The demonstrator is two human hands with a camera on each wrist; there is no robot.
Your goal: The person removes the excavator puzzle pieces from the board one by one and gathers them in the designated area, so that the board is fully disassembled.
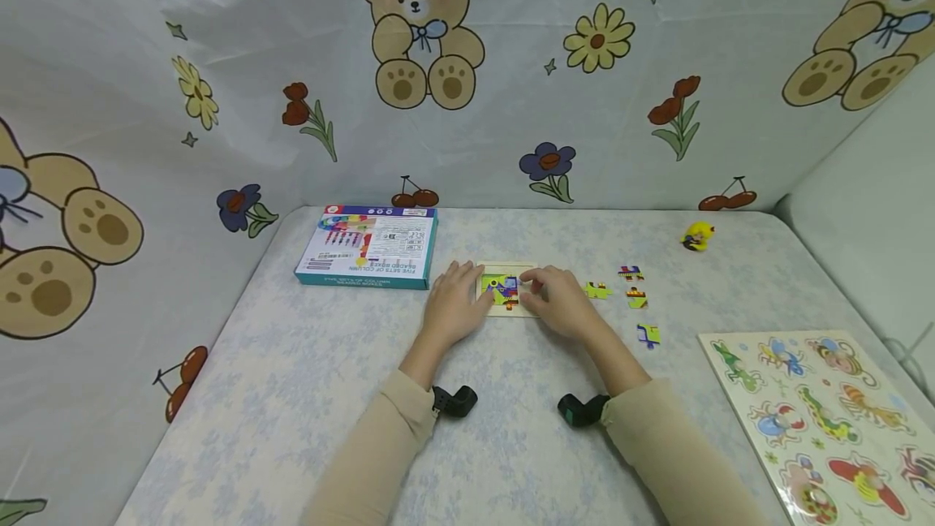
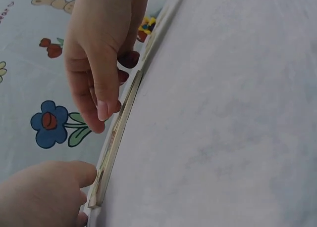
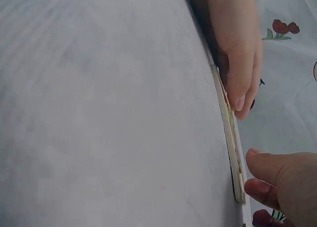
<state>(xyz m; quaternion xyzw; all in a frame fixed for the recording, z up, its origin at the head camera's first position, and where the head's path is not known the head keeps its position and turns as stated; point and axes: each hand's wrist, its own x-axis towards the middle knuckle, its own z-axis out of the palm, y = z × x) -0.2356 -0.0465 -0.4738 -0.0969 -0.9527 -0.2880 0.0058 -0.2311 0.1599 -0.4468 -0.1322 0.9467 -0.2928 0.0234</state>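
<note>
A small wooden jigsaw tray [image 1: 500,266] lies between the two hands, partly filled with yellow-green and purple pieces [image 1: 501,289]. My left hand [image 1: 454,303] rests along the tray's left side, fingers extended forward and thumb over the edge. On the other side, my right hand [image 1: 562,303] has loosely bent fingers, with thumb and index tips over the tray's right part by the fitted pieces. No piece shows between the right thumb and index finger [image 3: 265,162] in the right wrist view. Edge-on, the tray [image 2: 116,143] appears as a thin strip in the left wrist view.
Several loose puzzle pieces [image 1: 637,298] lie right of the right hand. Behind the left hand is a flat teal-and-white box [image 1: 368,246]. A yellow toy duck [image 1: 698,236] sits at the back right, and a large insect puzzle board [image 1: 825,420] lies at the front right.
</note>
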